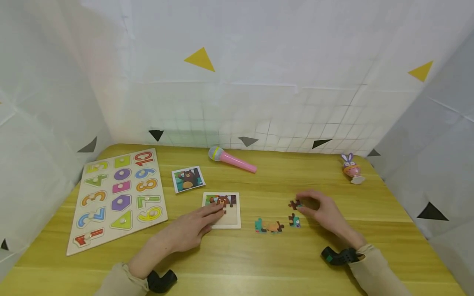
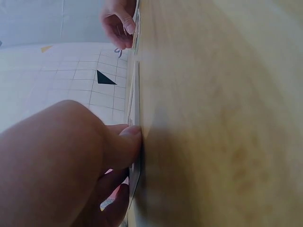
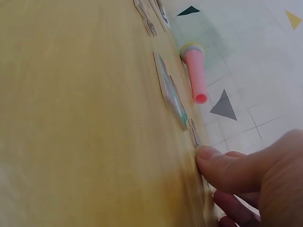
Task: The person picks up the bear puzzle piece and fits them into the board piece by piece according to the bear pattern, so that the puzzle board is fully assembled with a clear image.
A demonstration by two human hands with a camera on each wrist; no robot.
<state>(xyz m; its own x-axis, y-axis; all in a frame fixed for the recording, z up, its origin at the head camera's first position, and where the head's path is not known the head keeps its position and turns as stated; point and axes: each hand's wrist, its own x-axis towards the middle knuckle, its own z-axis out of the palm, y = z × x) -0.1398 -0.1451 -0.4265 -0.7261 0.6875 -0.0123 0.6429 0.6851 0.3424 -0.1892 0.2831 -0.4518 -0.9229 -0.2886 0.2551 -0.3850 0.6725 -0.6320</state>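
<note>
My left hand holds the small wooden puzzle tray, its fingers over the left part and its thumb against the near edge. Some bear picture pieces sit in the tray's upper part; the fingers hide some of it. Farther right, my right hand pinches a dark brown jigsaw piece between thumb and finger, low over the table. Just below it lies a teal and brown piece. A teal piece and an orange piece lie between the tray and the right hand.
A bear picture card lies behind the tray. A pink toy microphone is at the back, and a rabbit toy stands back right. A number-and-shape peg board covers the table's left side. White cloth walls surround the table.
</note>
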